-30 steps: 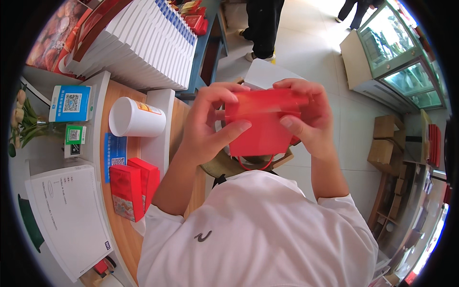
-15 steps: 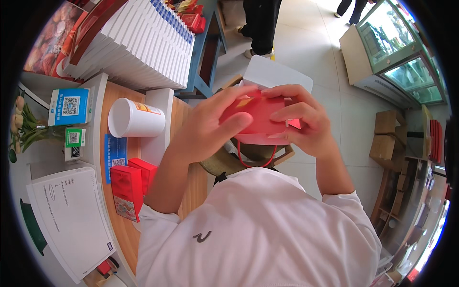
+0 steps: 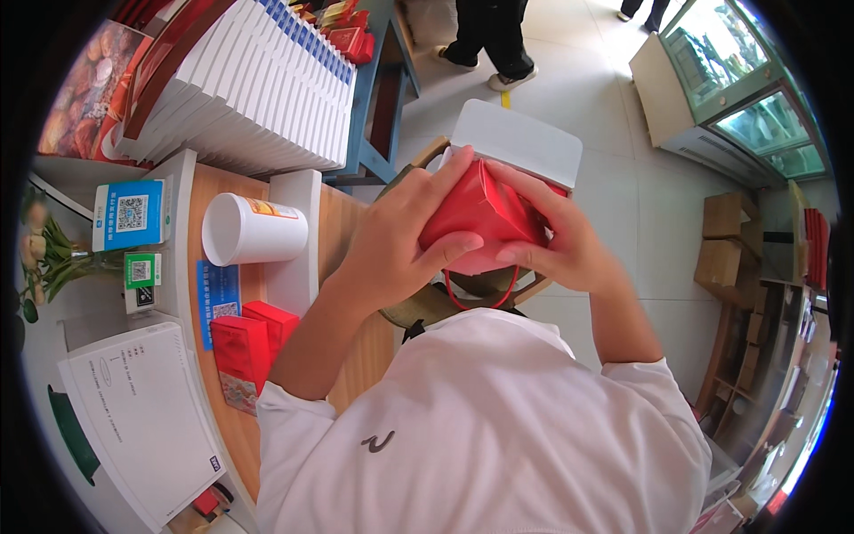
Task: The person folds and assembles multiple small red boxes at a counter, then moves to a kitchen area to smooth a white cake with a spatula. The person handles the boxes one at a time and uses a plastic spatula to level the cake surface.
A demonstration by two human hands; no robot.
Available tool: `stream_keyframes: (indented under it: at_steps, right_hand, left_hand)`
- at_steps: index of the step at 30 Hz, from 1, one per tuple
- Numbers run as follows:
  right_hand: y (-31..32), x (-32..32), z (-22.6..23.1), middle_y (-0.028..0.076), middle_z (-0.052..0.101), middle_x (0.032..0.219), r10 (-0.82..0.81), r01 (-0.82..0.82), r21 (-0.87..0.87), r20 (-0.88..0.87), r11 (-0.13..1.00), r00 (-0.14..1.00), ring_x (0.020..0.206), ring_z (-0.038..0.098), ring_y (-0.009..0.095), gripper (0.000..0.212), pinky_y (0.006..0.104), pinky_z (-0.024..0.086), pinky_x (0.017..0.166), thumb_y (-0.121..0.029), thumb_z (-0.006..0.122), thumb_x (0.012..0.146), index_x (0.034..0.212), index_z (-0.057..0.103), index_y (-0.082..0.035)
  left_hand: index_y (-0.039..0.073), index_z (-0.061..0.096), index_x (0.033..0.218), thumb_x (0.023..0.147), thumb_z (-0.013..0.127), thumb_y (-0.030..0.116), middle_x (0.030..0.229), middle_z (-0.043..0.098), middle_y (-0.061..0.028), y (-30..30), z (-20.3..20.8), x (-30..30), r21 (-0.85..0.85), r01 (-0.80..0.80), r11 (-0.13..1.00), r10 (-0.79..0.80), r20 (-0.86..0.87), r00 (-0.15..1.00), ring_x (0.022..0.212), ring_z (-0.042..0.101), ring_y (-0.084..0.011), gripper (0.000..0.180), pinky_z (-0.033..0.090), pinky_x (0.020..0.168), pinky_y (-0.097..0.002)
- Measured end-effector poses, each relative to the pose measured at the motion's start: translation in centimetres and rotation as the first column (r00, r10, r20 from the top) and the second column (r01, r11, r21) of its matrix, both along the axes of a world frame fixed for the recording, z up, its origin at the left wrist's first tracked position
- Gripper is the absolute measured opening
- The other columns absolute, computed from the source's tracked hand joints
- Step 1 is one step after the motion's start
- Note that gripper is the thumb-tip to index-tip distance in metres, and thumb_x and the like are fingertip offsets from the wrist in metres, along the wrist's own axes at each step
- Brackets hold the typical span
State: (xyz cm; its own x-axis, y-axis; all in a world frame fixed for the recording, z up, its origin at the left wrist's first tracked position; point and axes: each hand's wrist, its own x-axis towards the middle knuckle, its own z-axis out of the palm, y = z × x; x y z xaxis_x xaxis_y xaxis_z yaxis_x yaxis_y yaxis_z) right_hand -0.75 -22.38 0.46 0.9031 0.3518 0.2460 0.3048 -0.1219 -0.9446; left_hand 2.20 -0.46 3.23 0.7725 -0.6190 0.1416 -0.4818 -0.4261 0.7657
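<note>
A glossy red packet (image 3: 480,205) with a raised crease at its far edge is held between my two hands in front of my chest; whether it is a pouch or a soft box I cannot tell. My left hand (image 3: 400,222) presses its left side, with the thumb on the near edge. Along its right and far sides lie the fingers of my right hand (image 3: 569,222). Just beyond the packet rises a white lid or flap (image 3: 525,138). Underneath, a red cord handle (image 3: 480,307) loops toward me, its bag mostly hidden.
On the wooden counter (image 3: 356,356) at left are a white tub (image 3: 253,230), red boxes (image 3: 240,347) and blue payment-code signs (image 3: 132,215). White boxes (image 3: 258,89) stand stacked beyond. A person's legs (image 3: 494,40) are ahead. Cartons (image 3: 729,240) and a glass case (image 3: 756,98) line the right.
The red packet has turned and tilted in my hands, so its creased far edge now shows. My fingers have flattened against its sides. The person's legs ahead have stepped apart.
</note>
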Motion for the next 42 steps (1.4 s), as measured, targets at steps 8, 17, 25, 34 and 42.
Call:
stream_keyframes:
  at_steps: [8, 17, 25, 34, 42]
  right_hand:
    - [0.6, -0.1, 1.6, 0.013, 0.054, 0.123, -0.015, 0.02, 0.028, -0.166, 0.999, 0.986, 0.109, 0.053, 0.022, 0.062, 0.0331, 0.042, 0.093, -0.008, 0.069, 0.078, 0.134, 0.043, -0.005]
    - [0.7, -0.8, 0.9, 0.013, 0.058, 0.117, -0.014, 0.029, 0.079, -0.179, 0.996, 0.984, 0.102, 0.057, 0.022, 0.069, 0.0326, 0.045, 0.09, -0.011, 0.075, 0.073, 0.134, 0.043, -0.008]
    - [0.7, -1.0, 0.6, 0.012, 0.056, 0.119, 0.001, 0.014, 0.074, -0.203, 0.997, 0.979, 0.102, 0.057, 0.021, 0.071, 0.0324, 0.044, 0.091, -0.011, 0.075, 0.074, 0.136, 0.039, -0.005]
    - [3.1, -0.5, -1.4, 0.01, 0.048, 0.119, -0.133, 0.235, 0.426, -0.254, 0.874, 0.958, 0.107, 0.052, 0.018, 0.073, 0.0312, 0.045, 0.088, -0.004, 0.059, 0.086, 0.145, 0.016, -0.009]
    - [4.8, -0.6, -2.6, 0.013, 0.041, 0.129, -0.049, 0.09, 0.496, -0.094, 0.864, 0.994, 0.11, 0.049, 0.021, 0.062, 0.0368, 0.043, 0.093, -0.019, 0.052, 0.091, 0.141, 0.019, -0.004]
  left_hand:
    - [0.006, 0.021, 0.145, 0.095, 0.044, 0.034, 0.137, 0.038, -0.0169, 0.0, -0.4, 0.3, -0.254, 0.097, 0.962, -0.132, -0.127, 0.983, 0.123, 0.041, -0.0304, 0.062, 0.032, 0.101, -0.0344]
    - [0.006, 0.023, 0.144, 0.095, 0.043, 0.019, 0.143, 0.035, -0.0169, 0.6, 0.7, 0.1, -0.049, 0.17, 0.984, -0.172, -0.047, 0.984, 0.124, 0.042, -0.0315, 0.055, 0.033, 0.102, -0.0344]
    - [0.005, 0.024, 0.143, 0.096, 0.045, 0.026, 0.141, 0.036, -0.0185, 0.8, 0.6, 0.2, -0.03, 0.196, 0.98, -0.197, -0.033, 0.98, 0.122, 0.044, -0.0313, 0.056, 0.036, 0.1, -0.0353]
    - [0.002, 0.006, 0.144, 0.077, 0.071, 0.037, 0.14, 0.027, -0.0223, -0.4, -3.8, -1.1, -0.501, -0.399, 0.768, 0.217, -0.382, 0.898, 0.124, 0.038, -0.0308, 0.099, 0.036, 0.1, -0.0406]
    - [-0.006, 0.004, 0.141, 0.063, 0.082, 0.04, 0.137, 0.025, -0.0232, -1.2, -4.4, -1.8, -0.318, -0.313, 0.895, 0.298, -0.097, 0.95, 0.125, 0.034, -0.0342, 0.12, 0.035, 0.101, -0.0409]
